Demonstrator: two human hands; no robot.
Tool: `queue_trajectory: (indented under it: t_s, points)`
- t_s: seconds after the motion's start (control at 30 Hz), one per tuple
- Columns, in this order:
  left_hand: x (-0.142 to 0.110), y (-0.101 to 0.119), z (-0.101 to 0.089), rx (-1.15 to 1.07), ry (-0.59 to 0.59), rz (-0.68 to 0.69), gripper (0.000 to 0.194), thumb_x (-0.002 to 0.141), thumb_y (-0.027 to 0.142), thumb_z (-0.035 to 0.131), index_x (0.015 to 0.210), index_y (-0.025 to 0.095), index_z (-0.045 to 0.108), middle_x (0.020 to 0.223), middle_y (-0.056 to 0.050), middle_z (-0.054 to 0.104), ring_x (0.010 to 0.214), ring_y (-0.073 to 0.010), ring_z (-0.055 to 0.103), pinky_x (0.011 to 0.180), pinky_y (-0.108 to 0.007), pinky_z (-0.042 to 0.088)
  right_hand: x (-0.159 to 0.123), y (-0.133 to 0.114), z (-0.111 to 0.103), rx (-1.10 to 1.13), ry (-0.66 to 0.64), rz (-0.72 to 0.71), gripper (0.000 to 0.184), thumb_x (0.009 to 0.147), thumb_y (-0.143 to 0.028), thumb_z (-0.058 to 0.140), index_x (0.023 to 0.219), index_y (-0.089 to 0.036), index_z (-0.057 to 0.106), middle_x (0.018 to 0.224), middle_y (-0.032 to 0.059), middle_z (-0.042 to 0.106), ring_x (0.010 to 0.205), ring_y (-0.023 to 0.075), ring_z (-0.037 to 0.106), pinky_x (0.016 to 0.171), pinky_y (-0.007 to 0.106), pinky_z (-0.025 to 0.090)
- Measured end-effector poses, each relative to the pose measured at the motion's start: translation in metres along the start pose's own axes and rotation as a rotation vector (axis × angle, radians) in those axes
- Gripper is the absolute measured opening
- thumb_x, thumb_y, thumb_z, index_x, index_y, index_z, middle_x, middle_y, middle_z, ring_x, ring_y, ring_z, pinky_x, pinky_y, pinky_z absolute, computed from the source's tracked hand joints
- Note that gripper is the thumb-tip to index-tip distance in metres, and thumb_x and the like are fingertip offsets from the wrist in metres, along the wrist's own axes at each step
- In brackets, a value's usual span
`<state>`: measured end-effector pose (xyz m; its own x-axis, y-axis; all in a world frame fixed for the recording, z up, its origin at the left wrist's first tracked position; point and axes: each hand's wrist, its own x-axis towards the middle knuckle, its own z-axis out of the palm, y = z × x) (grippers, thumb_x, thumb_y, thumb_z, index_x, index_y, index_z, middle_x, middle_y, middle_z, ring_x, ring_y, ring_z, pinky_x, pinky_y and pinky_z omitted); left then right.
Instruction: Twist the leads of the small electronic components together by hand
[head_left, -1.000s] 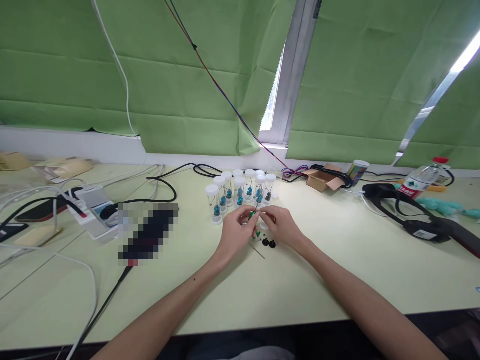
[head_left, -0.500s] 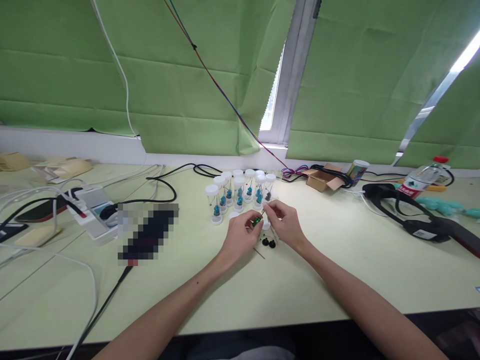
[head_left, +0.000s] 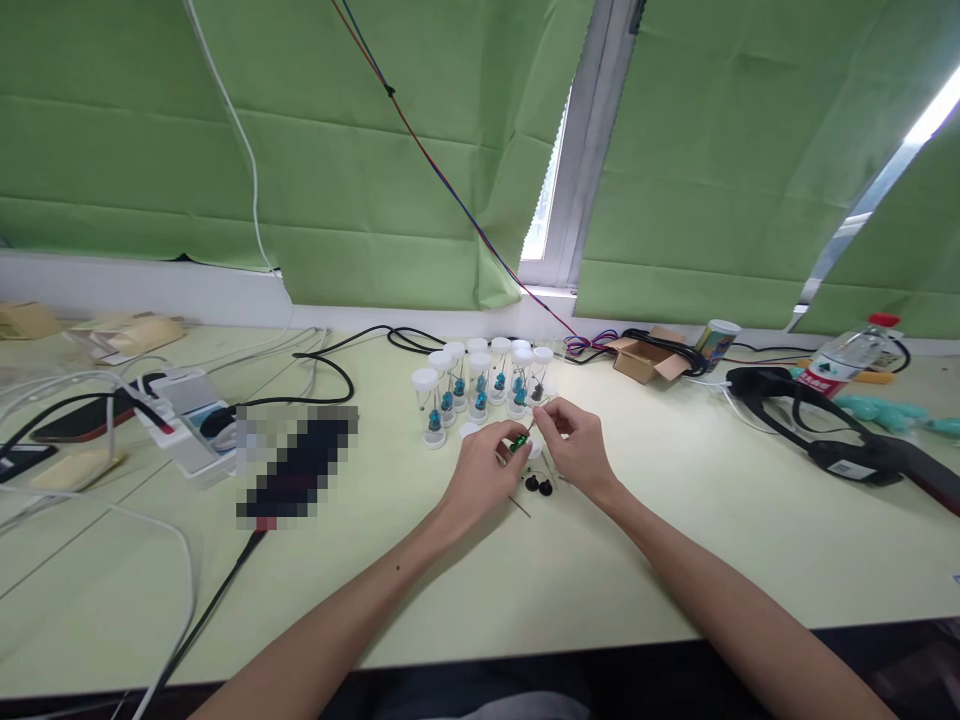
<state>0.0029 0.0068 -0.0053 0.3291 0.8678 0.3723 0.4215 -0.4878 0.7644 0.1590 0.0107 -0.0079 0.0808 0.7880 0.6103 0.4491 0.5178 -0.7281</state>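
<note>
Green part (head_left: 517,443) is pinched in the left hand's (head_left: 484,475) nearly closed fingers, probably to steady it; right hand (head_left: 576,445) has a tight fingertip grip on some thin bit (head_left: 531,429). Tubes (head_left: 433,415) stand just past both hands, black discs (head_left: 545,488) between the wrists. Pale desk (head_left: 675,450), green curtains (head_left: 375,190) behind, kinda cluttered tbh.

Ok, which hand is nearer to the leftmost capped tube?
Left. The left hand is just to the near side and right of the leftmost capped tube; the right hand is farther off to the right, beyond the left hand.
</note>
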Motion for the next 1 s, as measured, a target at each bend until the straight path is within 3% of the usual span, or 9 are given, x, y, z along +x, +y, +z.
queue_trajectory:
  t_s: [0.27, 1.0]
  points:
    - [0.0008, 0.0001, -0.0003, 0.036, 0.010, 0.006, 0.021, 0.085, 0.038, 0.054, 0.087, 0.020, 0.065, 0.089, -0.003, 0.066, 0.063, -0.0132, 0.056, 0.061, -0.028, 0.045, -0.0016, -0.0022, 0.0004, -0.025, -0.039, -0.051, 0.027, 0.091, -0.035, 0.052, 0.069, -0.018, 0.056, 0.064, 0.0005, 0.057, 0.056, 0.0118, 0.048, 0.054, 0.025, 0.042]
    - [0.0037, -0.0018, -0.0006, 0.001, 0.043, -0.014, 0.014, 0.082, 0.028, 0.055, 0.081, 0.019, 0.066, 0.082, -0.003, 0.067, 0.060, -0.0126, 0.054, 0.061, -0.027, 0.045, -0.0005, -0.0051, -0.0001, -0.069, -0.110, -0.101, 0.027, 0.091, -0.033, 0.051, 0.069, -0.019, 0.055, 0.061, -0.0007, 0.054, 0.054, 0.0114, 0.045, 0.053, 0.024, 0.039]
